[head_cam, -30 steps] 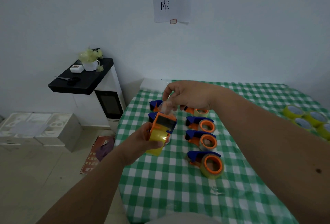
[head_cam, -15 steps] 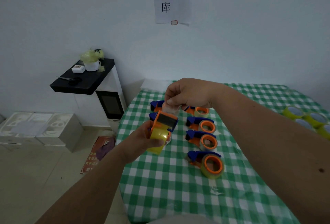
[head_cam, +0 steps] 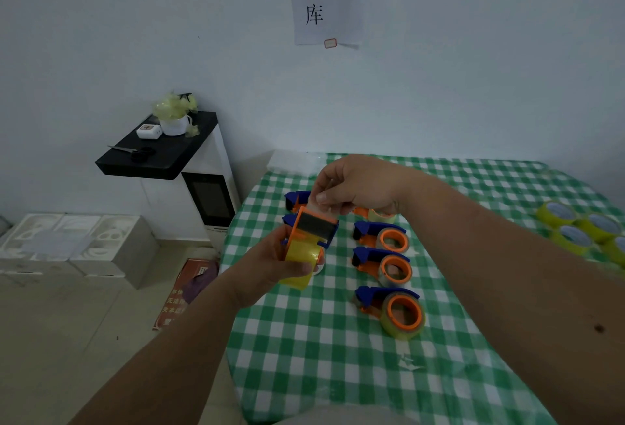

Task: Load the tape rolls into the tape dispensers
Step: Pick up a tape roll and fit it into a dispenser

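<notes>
Head view: dispenser [head_cam: 313, 233] with yellow roll [head_cam: 299, 260] gripped by left hand [head_cam: 270, 267]; tape end [head_cam: 316, 204] pinched by right hand [head_cam: 358, 184] — threading step judged underway; next, tape drawn across blade.

Your left hand [head_cam: 270, 265] reached in from below, forearm bare, fingers curled round an orange plastic tape dispenser with its yellow roll [head_cam: 306, 245]. Your right hand [head_cam: 358, 186] hung above it, fingertips pinching the clear tape end [head_cam: 316, 205].

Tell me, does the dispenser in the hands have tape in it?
Yes, loaded. A yellow tape roll sits in the orange dispenser held by the left hand.
</notes>
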